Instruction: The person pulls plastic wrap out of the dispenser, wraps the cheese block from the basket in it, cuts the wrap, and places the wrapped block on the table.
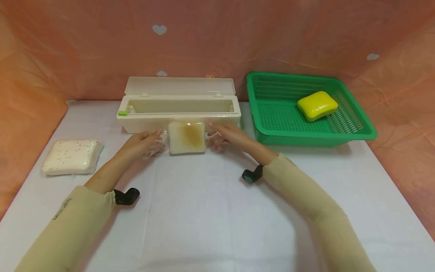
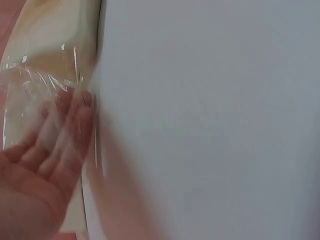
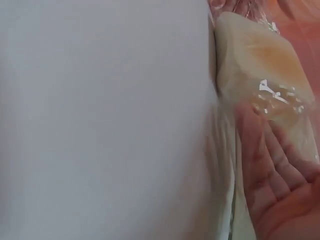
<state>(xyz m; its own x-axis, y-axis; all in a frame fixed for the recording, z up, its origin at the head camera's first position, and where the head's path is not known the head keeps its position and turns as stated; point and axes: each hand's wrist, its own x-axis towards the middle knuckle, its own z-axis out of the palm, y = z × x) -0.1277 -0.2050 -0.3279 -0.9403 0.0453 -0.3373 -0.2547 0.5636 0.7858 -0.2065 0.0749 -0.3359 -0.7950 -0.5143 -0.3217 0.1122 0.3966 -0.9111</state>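
Observation:
A toast-shaped block (image 1: 187,138), cream with a browned patch, stands in clear plastic film against the front of a white film dispenser (image 1: 153,122). At its left side is my left hand (image 1: 146,143); in the left wrist view its fingers (image 2: 65,135) are extended and touch the loose film. My right hand (image 1: 222,135) is on the other side of the block. Its fingers (image 3: 252,135) are slightly bent against the film in the right wrist view, without closing round the block. The dispenser's lid (image 1: 180,86) is raised.
On the far left lies a speckled white block (image 1: 69,156), wrapped in film. A green basket (image 1: 316,135) at the back right holds a yellow block (image 1: 317,105). A green tab (image 1: 122,113) sits on the dispenser's left corner. Pink cloth (image 1: 204,41) hangs behind.

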